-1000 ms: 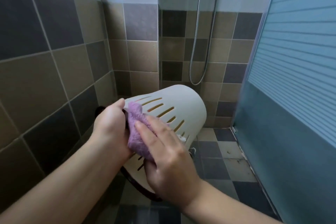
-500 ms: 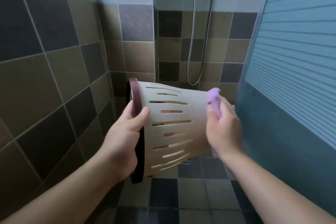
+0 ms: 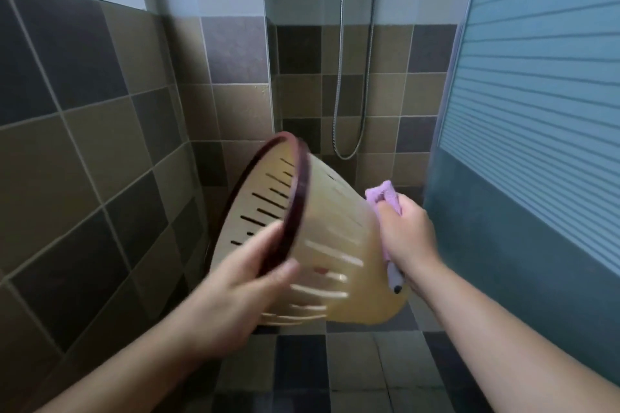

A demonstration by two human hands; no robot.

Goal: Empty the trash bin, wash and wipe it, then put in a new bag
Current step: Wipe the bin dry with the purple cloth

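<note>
Head view: wiping step, bin [image 3: 322, 245] held tilted in the air.
Left hand [image 3: 235, 292]: blurred, grips the bin's dark rim [image 3: 298, 211].
Right hand [image 3: 407, 238]: presses purple cloth [image 3: 382, 196] against the bin's base end.
Next: likely wipe the remaining bin wall, then fit a bag.

My left hand [image 3: 235, 282] grips the bin rim [image 3: 295, 211], blurred; my right hand [image 3: 407, 238] clutches the cloth [image 3: 382, 194], both forearms extended.

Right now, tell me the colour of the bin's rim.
Dark maroon rim, clearest in the head view.
</note>
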